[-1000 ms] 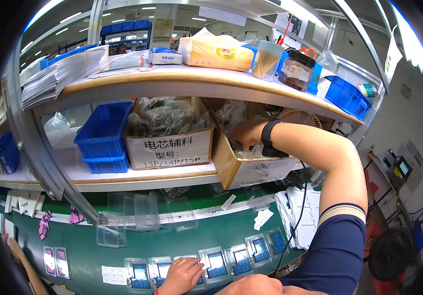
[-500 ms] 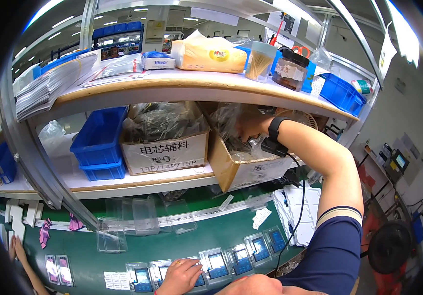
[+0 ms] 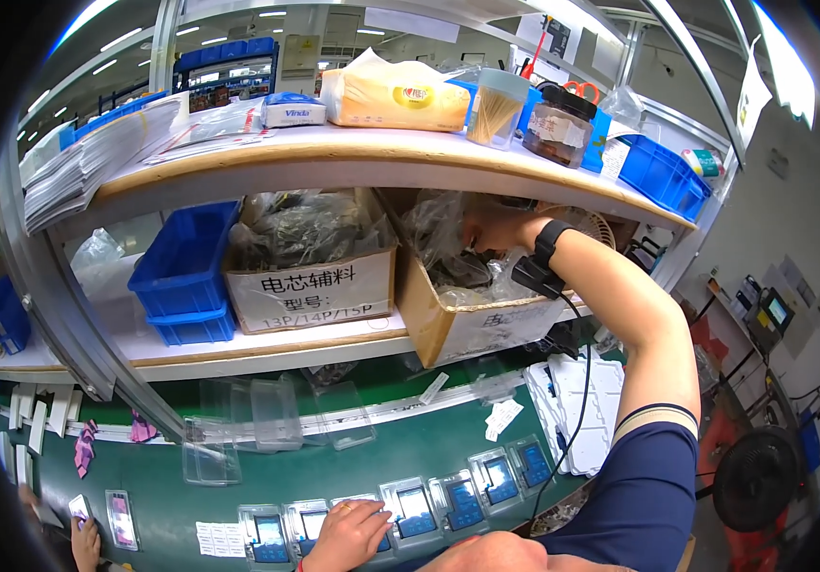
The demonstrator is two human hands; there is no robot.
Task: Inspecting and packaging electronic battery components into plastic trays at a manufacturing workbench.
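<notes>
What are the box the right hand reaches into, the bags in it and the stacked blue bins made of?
The box looks like matte cardboard: plain brown sides. The bags seem thin, glossy plastic film: see-through, crinkled, catching light. The blue bins are probably moulded plastic with a slight sheen: even colour, thick rims.

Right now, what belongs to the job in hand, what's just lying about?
In use, judging by the hands:
right hand, inside the cardboard box with plastic bags
left hand, at the row of blue-filled clear cases

Apparently lying about:
tissue pack
toothpick tub
dark-lidded jar
paper stack
</notes>
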